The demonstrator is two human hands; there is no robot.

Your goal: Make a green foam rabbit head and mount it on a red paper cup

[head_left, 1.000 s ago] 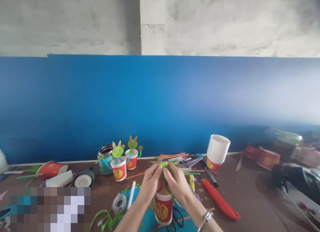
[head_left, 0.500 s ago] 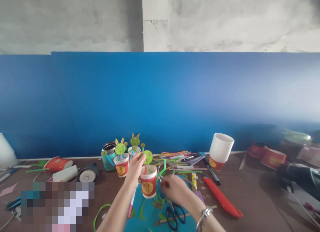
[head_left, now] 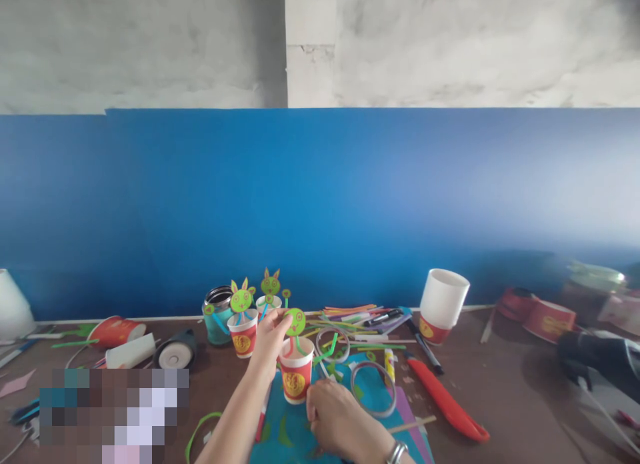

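Observation:
My left hand [head_left: 273, 334] pinches the edge of a round green paper face [head_left: 295, 323], which stands on straws above a red and white paper cup [head_left: 296, 377]. Low at the right side of this cup is my right hand [head_left: 330, 411], its fingers curled down over the blue sheet [head_left: 283, 427]; what they hold, if anything, is hidden. A bent green straw [head_left: 329, 349] sticks out from the cup's right side. Two similar cups with green eared faces, a nearer one [head_left: 243, 336] and one behind it [head_left: 269, 303], stand to the left.
A turquoise bottle [head_left: 217, 324] stands behind at the left. Tape rings [head_left: 387, 411], a glue stick [head_left: 389, 365] and straws [head_left: 350, 321] lie at the right, with a red cutter [head_left: 445, 401] and stacked white cups [head_left: 444, 301] farther over. A tipped red cup [head_left: 117, 332] lies left.
My right hand has moved down and left, close to the cup's base, and now covers where the scissors showed. The left hand still pinches the green face.

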